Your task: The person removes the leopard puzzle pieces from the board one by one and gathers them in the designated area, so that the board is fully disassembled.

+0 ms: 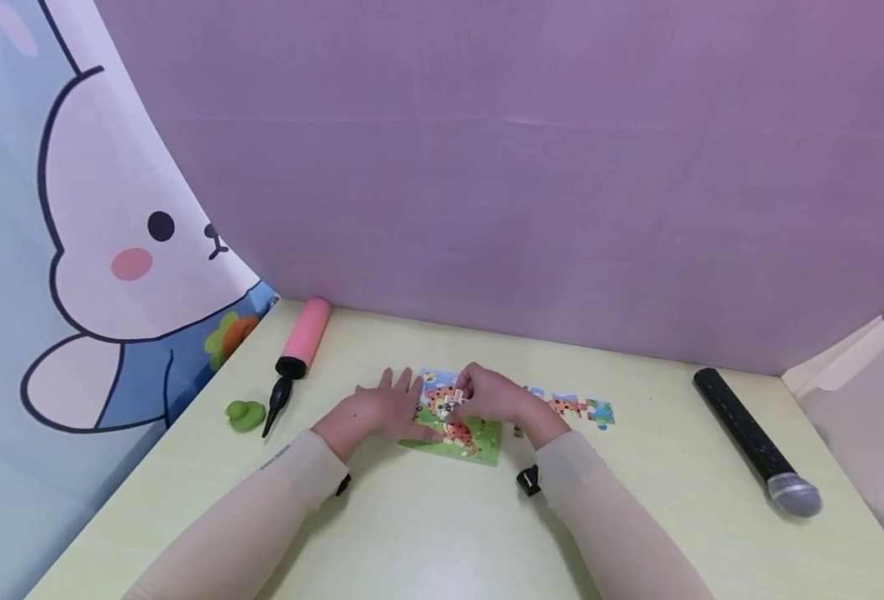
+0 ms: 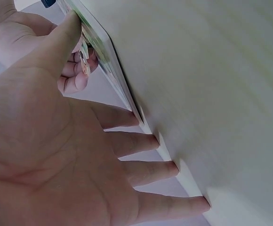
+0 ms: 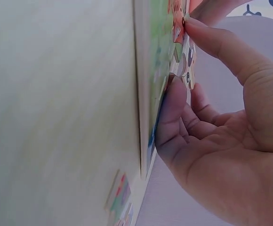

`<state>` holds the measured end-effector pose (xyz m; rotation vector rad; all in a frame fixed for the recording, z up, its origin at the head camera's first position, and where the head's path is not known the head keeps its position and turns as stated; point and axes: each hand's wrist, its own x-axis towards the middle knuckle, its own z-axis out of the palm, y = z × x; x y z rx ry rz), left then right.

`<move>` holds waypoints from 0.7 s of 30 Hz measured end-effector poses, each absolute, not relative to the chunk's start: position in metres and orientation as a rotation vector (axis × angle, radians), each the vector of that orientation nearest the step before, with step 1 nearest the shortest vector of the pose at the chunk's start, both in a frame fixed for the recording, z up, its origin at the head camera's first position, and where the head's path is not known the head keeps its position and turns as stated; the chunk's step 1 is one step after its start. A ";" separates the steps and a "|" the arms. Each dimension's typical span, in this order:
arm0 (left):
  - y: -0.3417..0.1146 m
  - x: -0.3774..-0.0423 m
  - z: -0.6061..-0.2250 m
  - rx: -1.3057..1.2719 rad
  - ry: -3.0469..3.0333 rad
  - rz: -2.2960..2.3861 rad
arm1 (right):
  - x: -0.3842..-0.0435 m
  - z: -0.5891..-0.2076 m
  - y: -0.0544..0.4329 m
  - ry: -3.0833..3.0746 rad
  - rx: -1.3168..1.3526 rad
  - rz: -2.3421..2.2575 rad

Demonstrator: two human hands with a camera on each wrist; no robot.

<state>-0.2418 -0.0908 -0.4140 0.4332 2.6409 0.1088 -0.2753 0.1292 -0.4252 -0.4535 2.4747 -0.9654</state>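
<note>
A jigsaw puzzle board (image 1: 479,448) with a spotted cartoon animal on green lies flat on the table. My left hand (image 1: 387,412) is spread at its left side; in the left wrist view the fingertips (image 2: 172,167) rest on the tabletop and the thumb lies on the board's edge. Over the board, my right hand (image 1: 496,395) pinches a puzzle piece (image 3: 189,68) between thumb and fingers. That piece is tilted up from the picture; whether its lower edge touches the board is hard to tell. Several loose puzzle pieces (image 1: 567,406) lie right of the board, partly hidden by my right hand.
A pink hand pump (image 1: 309,335) with a black nozzle lies at the back left, beside a small green toy (image 1: 245,415). On the right lies a black microphone (image 1: 745,442) with a grey head. A purple cloth (image 1: 516,192) hangs behind the table.
</note>
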 end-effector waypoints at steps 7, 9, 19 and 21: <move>-0.091 -0.241 -0.414 0.424 2.645 0.108 | -0.271 -0.423 0.131 2.480 -0.479 -0.999; -0.090 -0.240 -0.414 0.425 2.643 0.103 | -0.269 -0.423 0.131 2.480 -0.490 -1.000; -0.089 -0.238 -0.410 0.410 2.640 0.108 | -0.263 -0.418 0.137 2.477 -0.571 -0.993; -0.089 -0.238 -0.410 0.409 2.642 0.105 | -0.263 -0.418 0.138 2.481 -0.595 -0.988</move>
